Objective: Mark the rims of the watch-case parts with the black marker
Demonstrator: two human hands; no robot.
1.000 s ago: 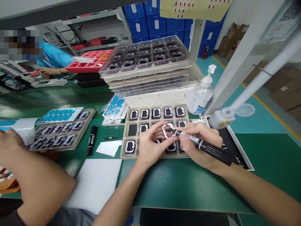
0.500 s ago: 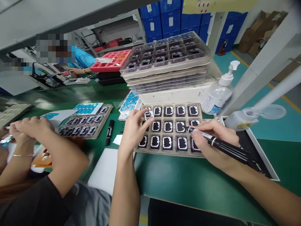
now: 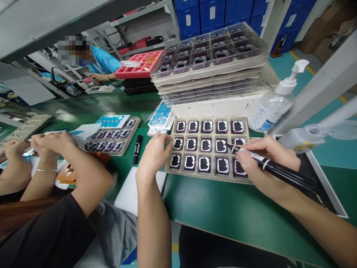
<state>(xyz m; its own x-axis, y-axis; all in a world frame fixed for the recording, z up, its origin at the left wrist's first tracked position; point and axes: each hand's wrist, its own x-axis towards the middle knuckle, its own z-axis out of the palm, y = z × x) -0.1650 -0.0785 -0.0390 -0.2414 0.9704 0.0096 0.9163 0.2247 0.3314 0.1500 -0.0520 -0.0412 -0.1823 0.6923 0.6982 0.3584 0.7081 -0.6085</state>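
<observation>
My right hand point(image 3: 267, 160) is closed round a black marker pen point(image 3: 279, 171). Its uncapped tip is at a black part with a white rounded frame point(image 3: 221, 146) in the middle row of a plastic tray point(image 3: 209, 176). Several like parts sit in the tray's pockets. My left hand point(image 3: 154, 154) is at the tray's left edge, fingers curled and thumb near them, seemingly gripping that edge; some fingertips are hard to make out. A second black marker point(image 3: 137, 149) lies on the green table, left of my left hand.
Stacked filled trays point(image 3: 206, 70) rise behind on a white box. A pump bottle point(image 3: 275, 104) and a lidded bottle point(image 3: 304, 137) stand right, beside a white-rimmed box point(image 3: 331, 197). A co-worker's arms point(image 3: 89, 178) are close on the left, near another tray point(image 3: 122, 147).
My left hand has moved off the parts at the tray's upper left to its left edge. The marker stays at the same part. The camera view has shifted slightly.
</observation>
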